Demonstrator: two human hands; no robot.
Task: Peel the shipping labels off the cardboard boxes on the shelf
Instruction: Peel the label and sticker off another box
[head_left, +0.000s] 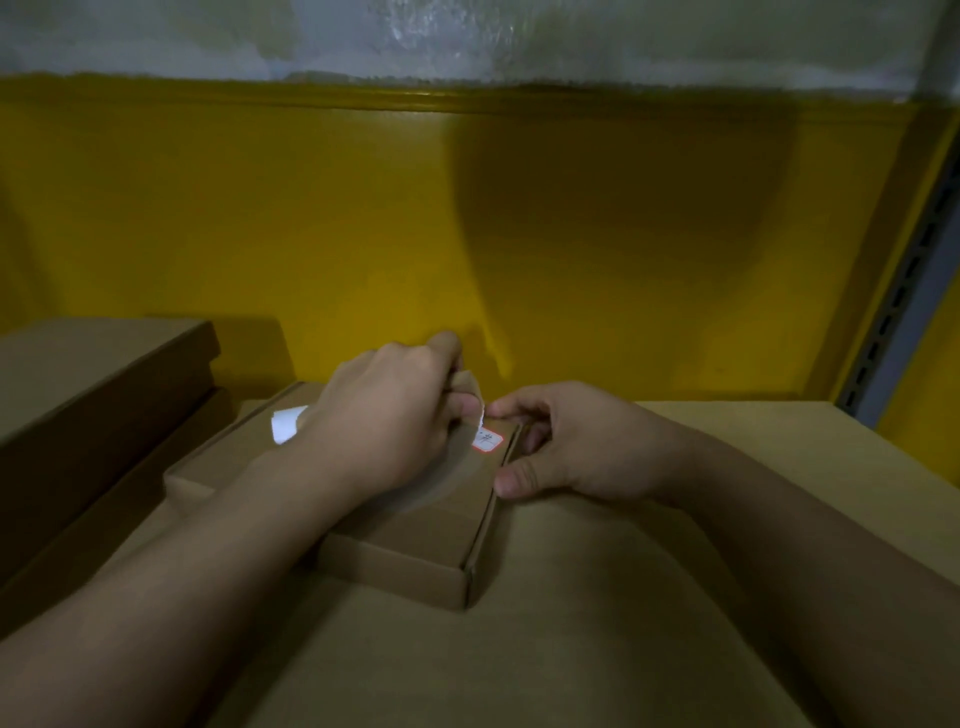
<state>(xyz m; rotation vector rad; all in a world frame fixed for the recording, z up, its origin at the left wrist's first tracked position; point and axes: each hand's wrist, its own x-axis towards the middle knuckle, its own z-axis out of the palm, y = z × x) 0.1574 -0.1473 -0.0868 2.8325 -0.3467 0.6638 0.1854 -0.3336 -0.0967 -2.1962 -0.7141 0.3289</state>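
A yellow wall (623, 234) fills the far side, with a worn grey band above it. Below it the shelf (675, 597) is lined with brown cardboard and runs from the near edge to the wall. At the left stand two large flat boxes (93, 415), one stacked on the other, close beside the work. A slotted metal post (904, 312) rises at the far right. In the middle of the shelf lies a small flat box (410, 551), turned at an angle, its near corner pointing right. The left forearm crosses over it and hides much of its top. The left hand (384, 415) is over the box's far end, its grip pressed together, pinching a curled strip (467, 383) lifted off the top; whether that is label or tape cannot be told. The right hand (566, 441) grips the box's right edge, thumb at the near side and fingers curled at the far corner. A white label (287, 423) shows on the box left of the left wrist, and a small red-edged sticker (487, 440) lies between the two hands.
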